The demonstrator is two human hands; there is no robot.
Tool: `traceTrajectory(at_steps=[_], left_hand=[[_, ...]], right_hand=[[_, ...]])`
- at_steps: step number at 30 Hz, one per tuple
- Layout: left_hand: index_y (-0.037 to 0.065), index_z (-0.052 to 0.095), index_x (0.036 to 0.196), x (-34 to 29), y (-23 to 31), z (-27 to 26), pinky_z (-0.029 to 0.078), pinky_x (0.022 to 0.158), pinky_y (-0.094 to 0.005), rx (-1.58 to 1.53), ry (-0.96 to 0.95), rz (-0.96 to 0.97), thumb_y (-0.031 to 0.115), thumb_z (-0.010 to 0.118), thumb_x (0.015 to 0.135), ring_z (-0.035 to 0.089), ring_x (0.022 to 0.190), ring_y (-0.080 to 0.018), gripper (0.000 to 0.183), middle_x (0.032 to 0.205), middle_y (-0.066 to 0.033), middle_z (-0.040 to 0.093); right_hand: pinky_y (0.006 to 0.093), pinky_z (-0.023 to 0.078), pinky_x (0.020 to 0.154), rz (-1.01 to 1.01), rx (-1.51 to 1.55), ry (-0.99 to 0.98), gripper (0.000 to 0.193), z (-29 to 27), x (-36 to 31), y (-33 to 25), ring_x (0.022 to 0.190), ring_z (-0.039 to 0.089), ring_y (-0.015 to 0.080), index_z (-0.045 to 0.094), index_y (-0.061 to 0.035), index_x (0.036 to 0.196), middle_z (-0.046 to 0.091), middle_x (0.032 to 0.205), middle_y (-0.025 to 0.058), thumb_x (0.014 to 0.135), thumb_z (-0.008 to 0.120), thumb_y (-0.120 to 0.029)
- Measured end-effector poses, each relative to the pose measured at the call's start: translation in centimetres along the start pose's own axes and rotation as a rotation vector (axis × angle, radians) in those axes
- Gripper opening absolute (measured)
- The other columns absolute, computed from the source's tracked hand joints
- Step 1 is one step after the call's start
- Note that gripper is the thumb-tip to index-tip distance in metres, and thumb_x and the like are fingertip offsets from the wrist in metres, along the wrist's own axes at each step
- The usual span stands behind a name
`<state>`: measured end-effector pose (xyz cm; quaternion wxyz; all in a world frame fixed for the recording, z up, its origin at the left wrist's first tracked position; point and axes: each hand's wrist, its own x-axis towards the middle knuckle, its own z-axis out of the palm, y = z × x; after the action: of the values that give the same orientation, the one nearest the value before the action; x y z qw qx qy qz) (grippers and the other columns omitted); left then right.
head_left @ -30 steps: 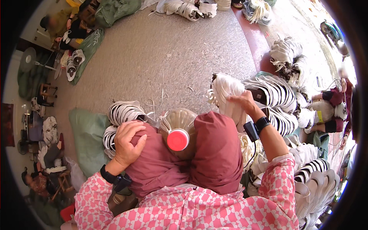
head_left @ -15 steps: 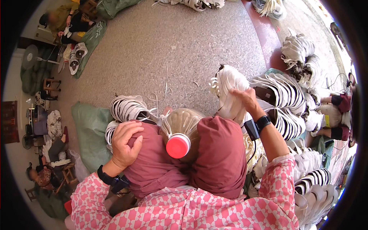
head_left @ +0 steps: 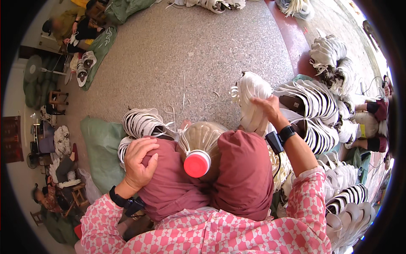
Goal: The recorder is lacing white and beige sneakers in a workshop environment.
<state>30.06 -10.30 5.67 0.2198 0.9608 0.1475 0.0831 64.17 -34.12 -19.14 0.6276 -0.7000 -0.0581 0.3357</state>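
My left hand lies on my left knee with its fingers stretched out and nothing in it. My right hand grips a stack of white shoe uppers standing beside my right knee. Its fingertips are partly hidden against the stack. Between my knees stands a big clear plastic bottle with a red cap and white laces over its shoulder. Just beyond my left knee sits another bundle of nested white shoe uppers.
Larger stacks of white uppers line my right side, with more bundles behind. A green sack lies at my left. Loose lace scraps lie on the speckled floor. Other people sit along the far left; a fan stands there.
Both hands stay almost where they were. The view has shifted slightly, and the bottle shows a little lower between my knees.
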Motion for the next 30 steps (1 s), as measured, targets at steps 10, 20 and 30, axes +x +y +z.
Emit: traceTrajectory(at_steps=[10, 20, 30], left_hand=[[0.002, 0.066, 0.098, 0.1, -0.1, 0.1, 0.045, 0.093, -0.0407, -0.003, 0.012, 0.044, 0.008, 0.065, 0.075, 0.059, 0.103, -0.0328, 0.023, 0.106, -0.0135, 0.066], [0.000, 0.063, 0.109, -2.3, -1.8, -0.1, 0.045, 0.092, -0.0353, -0.307, 0.118, 0.041, 0.012, 0.061, 0.086, 0.060, 0.103, -0.0274, 0.026, 0.106, -0.0134, 0.065], [0.001, 0.069, 0.096, -19.2, -23.0, 14.5, 0.049, 0.075, -0.0312, -0.610, -0.095, -0.802, 0.031, 0.064, 0.086, 0.063, 0.081, -0.0159, 0.032, 0.086, -0.0103, 0.069]], right_hand=[[0.0325, 0.050, 0.076, -0.033, -0.564, -0.094, 0.043, -3.3, 1.9, 8.5, 0.086, 0.063, 0.0176, 0.063, 0.0091, 0.108, 0.069, 0.096, 0.0127, 0.076, 0.078, -0.016], [0.0314, 0.050, 0.076, -0.272, -0.426, -0.083, 0.032, -1.3, -14.0, -9.1, 0.086, 0.066, 0.0249, 0.062, 0.0049, 0.111, 0.069, 0.097, 0.0134, 0.090, 0.065, -0.019], [0.0523, 0.020, 0.113, -0.934, -1.201, -0.347, 0.040, 7.4, -25.0, -13.7, 0.138, 0.032, 0.0392, 0.061, -0.0052, 0.118, 0.047, 0.141, 0.0151, 0.083, 0.059, -0.023]])
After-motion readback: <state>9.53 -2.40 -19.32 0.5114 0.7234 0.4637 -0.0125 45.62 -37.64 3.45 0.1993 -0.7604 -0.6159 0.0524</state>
